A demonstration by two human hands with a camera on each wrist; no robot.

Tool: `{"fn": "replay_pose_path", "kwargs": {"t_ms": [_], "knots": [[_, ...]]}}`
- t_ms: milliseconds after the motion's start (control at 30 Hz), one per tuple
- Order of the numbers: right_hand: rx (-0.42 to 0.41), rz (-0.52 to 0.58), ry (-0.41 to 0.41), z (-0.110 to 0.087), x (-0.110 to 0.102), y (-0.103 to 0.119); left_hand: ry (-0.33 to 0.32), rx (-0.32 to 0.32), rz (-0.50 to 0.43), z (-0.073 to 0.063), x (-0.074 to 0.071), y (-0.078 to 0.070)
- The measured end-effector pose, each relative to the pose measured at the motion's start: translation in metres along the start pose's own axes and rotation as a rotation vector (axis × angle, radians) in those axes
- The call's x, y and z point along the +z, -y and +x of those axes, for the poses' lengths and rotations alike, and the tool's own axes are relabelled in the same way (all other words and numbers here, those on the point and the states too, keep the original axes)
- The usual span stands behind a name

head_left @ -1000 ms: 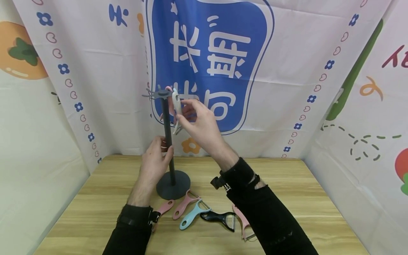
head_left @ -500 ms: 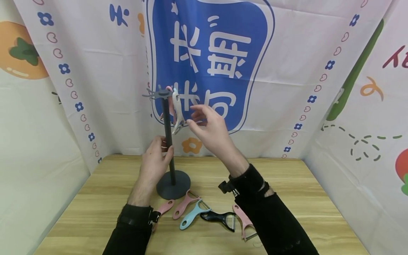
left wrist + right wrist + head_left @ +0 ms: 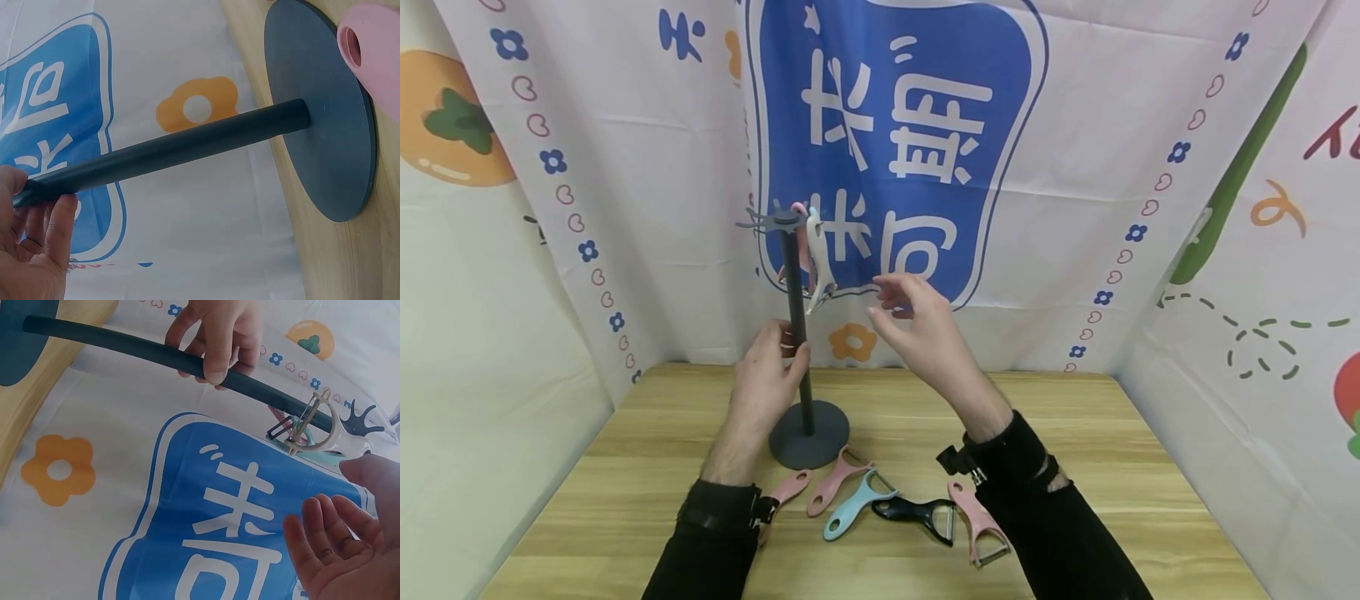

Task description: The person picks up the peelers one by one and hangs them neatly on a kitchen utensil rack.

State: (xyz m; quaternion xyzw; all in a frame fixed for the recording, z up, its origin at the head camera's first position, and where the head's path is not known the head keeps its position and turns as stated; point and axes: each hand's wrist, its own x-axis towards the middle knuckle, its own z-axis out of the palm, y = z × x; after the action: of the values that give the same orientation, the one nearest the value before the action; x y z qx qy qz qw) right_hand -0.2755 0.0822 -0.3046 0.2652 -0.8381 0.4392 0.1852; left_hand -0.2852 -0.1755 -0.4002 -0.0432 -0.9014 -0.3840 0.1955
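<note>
My left hand (image 3: pixel 766 367) holds the pole of a dark grey hanging stand (image 3: pixel 792 292), with thumb and fingers round it. Several hooks fan out at the stand's top, and a white peeler (image 3: pixel 817 250) hangs there, blade end down. Close behind it hang a pink peeler (image 3: pixel 802 242) and something light blue, mostly hidden. My right hand (image 3: pixel 925 325) is in the air to the right of the hanging peelers, holding nothing. In the right wrist view its fingers (image 3: pixel 315 534) are loosely bent and apart from the white peeler (image 3: pixel 334 440).
In front of the round base (image 3: pixel 808 450) lie a pink peeler (image 3: pixel 833 487), a light blue peeler (image 3: pixel 852 510), a black peeler (image 3: pixel 910 510) and another pink one further right. One more pink peeler (image 3: pixel 790 485) is partly behind the left wrist. A printed cloth hangs behind the wooden table (image 3: pixel 1037 417).
My right hand has let go of the white peeler and moved right and down from it. The peeler stays hanging on the stand. The left hand has kept its place on the pole.
</note>
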Motion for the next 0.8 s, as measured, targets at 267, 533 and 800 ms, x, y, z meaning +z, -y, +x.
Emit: {"fn": "replay_pose_path", "kwargs": {"t_ms": [267, 533, 800], "knots": [[0.046, -0.007, 0.014, -0.015, -0.008, -0.014, 0.007, -0.015, -0.008, -0.001, -0.001, -0.001], [0.080, -0.024, 0.039, -0.030, -0.012, -0.028, 0.010, -0.015, -0.011, -0.001, -0.001, -0.002], [0.112, -0.051, 0.055, -0.044, -0.015, -0.041, 0.007, -0.011, -0.018, -0.001, -0.001, -0.002]]}}
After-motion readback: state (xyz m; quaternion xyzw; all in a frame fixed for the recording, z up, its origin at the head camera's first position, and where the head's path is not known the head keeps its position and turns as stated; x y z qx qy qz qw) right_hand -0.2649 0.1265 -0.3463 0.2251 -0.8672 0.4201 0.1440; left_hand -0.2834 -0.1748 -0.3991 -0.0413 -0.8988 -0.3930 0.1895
